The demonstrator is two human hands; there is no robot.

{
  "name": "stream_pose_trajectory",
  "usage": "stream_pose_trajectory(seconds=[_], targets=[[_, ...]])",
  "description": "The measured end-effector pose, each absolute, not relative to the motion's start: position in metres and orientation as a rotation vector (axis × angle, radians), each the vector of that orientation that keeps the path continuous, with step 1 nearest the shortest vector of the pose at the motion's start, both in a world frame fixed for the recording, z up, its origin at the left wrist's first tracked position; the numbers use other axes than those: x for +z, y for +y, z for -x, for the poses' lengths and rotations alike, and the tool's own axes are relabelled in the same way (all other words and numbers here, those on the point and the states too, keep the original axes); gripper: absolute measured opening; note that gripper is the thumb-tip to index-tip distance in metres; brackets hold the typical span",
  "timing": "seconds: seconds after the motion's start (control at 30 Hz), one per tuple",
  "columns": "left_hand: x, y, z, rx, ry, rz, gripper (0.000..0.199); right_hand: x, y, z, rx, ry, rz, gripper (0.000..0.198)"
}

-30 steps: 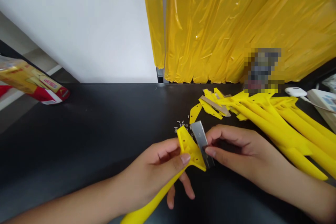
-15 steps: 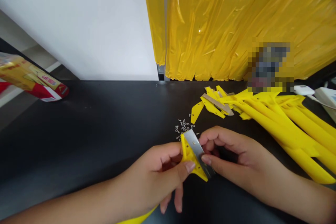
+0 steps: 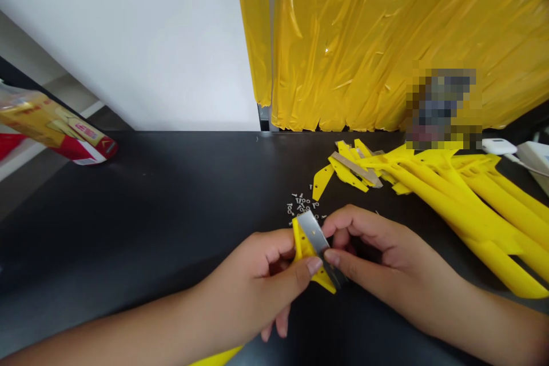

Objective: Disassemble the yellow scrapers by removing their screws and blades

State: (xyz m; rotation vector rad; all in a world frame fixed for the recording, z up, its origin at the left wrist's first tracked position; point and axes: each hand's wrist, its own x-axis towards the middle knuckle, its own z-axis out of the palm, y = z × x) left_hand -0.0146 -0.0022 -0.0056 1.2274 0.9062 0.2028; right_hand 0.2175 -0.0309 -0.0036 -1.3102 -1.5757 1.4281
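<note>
My left hand (image 3: 274,277) is closed on the wide head of a yellow plastic scraper handle (image 3: 303,247), its thumb pressed on the upper face. A yellow strip, apparently the same handle, shows beneath my left forearm at the bottom edge. Against the head lies a flat grey metal blade (image 3: 314,232), tilted, with a small hole. Thumb and fingers of my right hand (image 3: 364,249) pinch the blade's right edge. Just beyond both hands, small screws and nuts (image 3: 302,203) lie scattered on the black table (image 3: 171,200). My fingers hide the underside of the head.
At the right lie several yellow scraper handles (image 3: 454,206), with a pile of yellow plates with holes (image 3: 349,168) and blades beside them. A red and yellow package (image 3: 68,131) sits far left. Yellow plastic sheeting (image 3: 343,40) hangs behind, near a white plug (image 3: 497,146).
Both hands have shifted slightly left with the scraper head and blade. The left hand's lower fingers have curled in a little. The grip on both parts is the same.
</note>
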Motion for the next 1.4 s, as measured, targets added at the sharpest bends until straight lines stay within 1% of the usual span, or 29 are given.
stream_pose_trajectory(seconds=[0.1, 0.23, 0.37, 0.47, 0.57, 0.73, 0.87, 1.03, 1.1, 1.13, 1.23, 1.3, 1.33, 1.4], targets=[[-0.004, -0.001, 0.014, 0.215, 0.929, -1.222, 0.034, -0.002, -0.03, -0.215, 1.455, -1.539, 1.336, 0.005], [-0.002, 0.0, 0.015, 0.259, 0.929, -1.238, 0.034, 0.004, -0.024, -0.214, 1.581, -1.436, 1.358, 0.01], [-0.001, 0.001, 0.018, 0.289, 0.922, -1.238, 0.033, 0.015, -0.013, -0.215, 1.664, -1.469, 1.37, 0.012], [0.0, 0.003, 0.02, 0.314, 0.93, -1.225, 0.037, 0.021, -0.007, -0.215, 1.684, -1.507, 1.375, 0.014], [0.003, 0.005, 0.021, 0.319, 0.942, -1.224, 0.044, 0.022, -0.004, -0.212, 1.633, -1.523, 1.369, 0.014], [0.005, 0.009, 0.02, 0.297, 0.948, -1.195, 0.038, 0.015, -0.007, -0.208, 1.511, -1.552, 1.327, 0.011], [0.003, 0.008, 0.021, 0.29, 0.952, -1.175, 0.041, 0.009, -0.01, -0.208, 1.485, -1.563, 1.312, 0.007], [0.002, 0.006, 0.022, 0.239, 0.943, -1.104, 0.038, 0.01, -0.02, -0.205, 1.465, -1.656, 1.325, 0.011], [0.003, 0.006, 0.022, 0.235, 0.925, -1.059, 0.037, 0.013, -0.021, -0.208, 1.341, -1.806, 1.279, 0.012], [0.003, 0.007, 0.022, 0.244, 0.919, -1.035, 0.036, 0.014, -0.019, -0.212, 1.22, -1.908, 1.239, 0.012], [0.002, 0.01, 0.022, 0.273, 0.93, -0.974, 0.039, 0.013, -0.003, -0.232, 0.638, -2.173, 1.166, 0.018], [0.001, 0.013, 0.022, 0.3, 0.943, -0.947, 0.04, 0.006, 0.013, -0.248, 0.233, -2.26, 1.212, 0.023], [0.0, 0.015, 0.022, 0.317, 0.951, -0.935, 0.041, 0.001, 0.021, -0.254, 0.089, -2.296, 1.245, 0.027], [-0.002, 0.019, 0.021, 0.34, 0.967, -0.919, 0.041, -0.01, 0.035, -0.263, -0.102, -2.362, 1.314, 0.036]])
